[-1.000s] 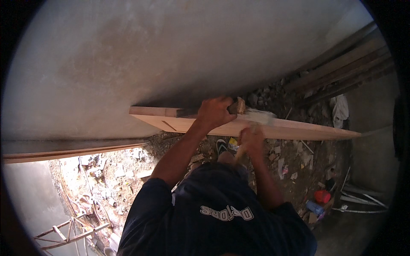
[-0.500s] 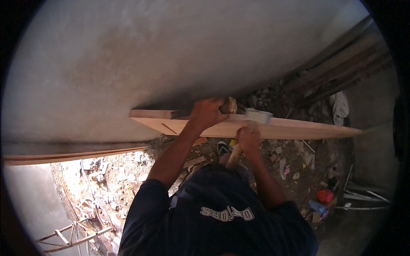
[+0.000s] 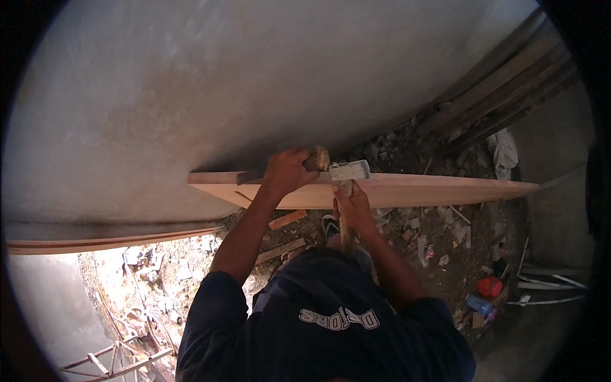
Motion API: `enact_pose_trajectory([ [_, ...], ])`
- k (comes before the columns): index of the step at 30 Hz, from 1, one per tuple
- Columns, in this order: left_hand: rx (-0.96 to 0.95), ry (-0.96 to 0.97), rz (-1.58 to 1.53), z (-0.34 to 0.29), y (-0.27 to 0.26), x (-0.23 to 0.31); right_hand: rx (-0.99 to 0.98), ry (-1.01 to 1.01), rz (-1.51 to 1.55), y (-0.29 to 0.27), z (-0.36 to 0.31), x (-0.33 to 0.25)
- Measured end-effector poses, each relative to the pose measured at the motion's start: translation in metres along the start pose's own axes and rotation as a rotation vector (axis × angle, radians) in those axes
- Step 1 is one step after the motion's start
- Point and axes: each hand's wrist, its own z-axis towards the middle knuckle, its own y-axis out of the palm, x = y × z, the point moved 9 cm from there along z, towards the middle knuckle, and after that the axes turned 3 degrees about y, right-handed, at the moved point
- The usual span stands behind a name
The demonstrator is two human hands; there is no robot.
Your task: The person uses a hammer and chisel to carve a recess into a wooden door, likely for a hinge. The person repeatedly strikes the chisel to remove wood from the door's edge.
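Observation:
A long pale wooden board, like a door leaf (image 3: 407,191), stands on edge across the middle, close to the wall. My left hand (image 3: 289,170) is closed round a dark tool on its upper edge, near the left end. The tool's battered, frayed wooden butt (image 3: 322,158) sticks out to the right of my fingers; my hand covers its middle, so its kind is unclear. In my right hand (image 3: 354,209) is the wooden handle of a hammer (image 3: 350,170). The grey hammer head is right beside the frayed butt; whether they touch I cannot tell.
A grey plastered wall (image 3: 191,83) rises behind the board. Dark timbers (image 3: 496,89) lean at the far right near a white sack (image 3: 503,153). Rubble and wood scraps (image 3: 287,219) litter the ground. A red container (image 3: 489,286) and pale metal bars (image 3: 547,286) lie at the right.
My left hand and the dark tool have shifted left along the board's edge. The hammer has swung left, its head now close against the tool's frayed butt.

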Motion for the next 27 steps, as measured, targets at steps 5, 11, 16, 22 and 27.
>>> enact_pose_trajectory([
  [5,0.064,0.085,-0.011,-0.007,-0.006,0.013,0.213,0.063,0.225,-0.02,-0.013,-0.003],
  [11,-0.02,0.26,-0.162,-0.008,0.021,0.094,0.336,-0.071,0.198,-0.075,-0.036,-0.016],
  [16,0.068,0.257,-0.181,0.001,0.03,0.084,0.365,-0.054,0.167,-0.082,-0.045,-0.026],
  [22,0.039,0.241,-0.156,0.007,0.034,0.085,0.389,-0.069,0.185,-0.078,-0.05,-0.019],
  [27,0.09,0.253,-0.216,0.006,0.031,0.087,0.346,-0.167,0.2,-0.073,-0.05,-0.028],
])
